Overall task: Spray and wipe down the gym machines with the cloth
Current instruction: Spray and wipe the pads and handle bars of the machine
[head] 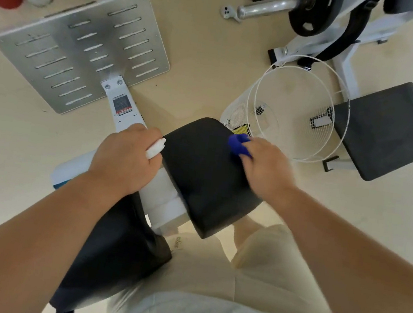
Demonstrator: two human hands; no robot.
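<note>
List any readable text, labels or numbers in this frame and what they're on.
Nothing reads cleanly.
Red, grey and black sticker on the white machine arm: print too blurred.
Cursive print on the beige clothing: illegible.
Black-and-white tags in the wire basket: too small.
Yellow label seen through the basket's mesh: blurred.

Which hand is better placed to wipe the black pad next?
Right. The right hand holds the blue cloth on the black pad; the left hand grips a white object beside it.
</note>
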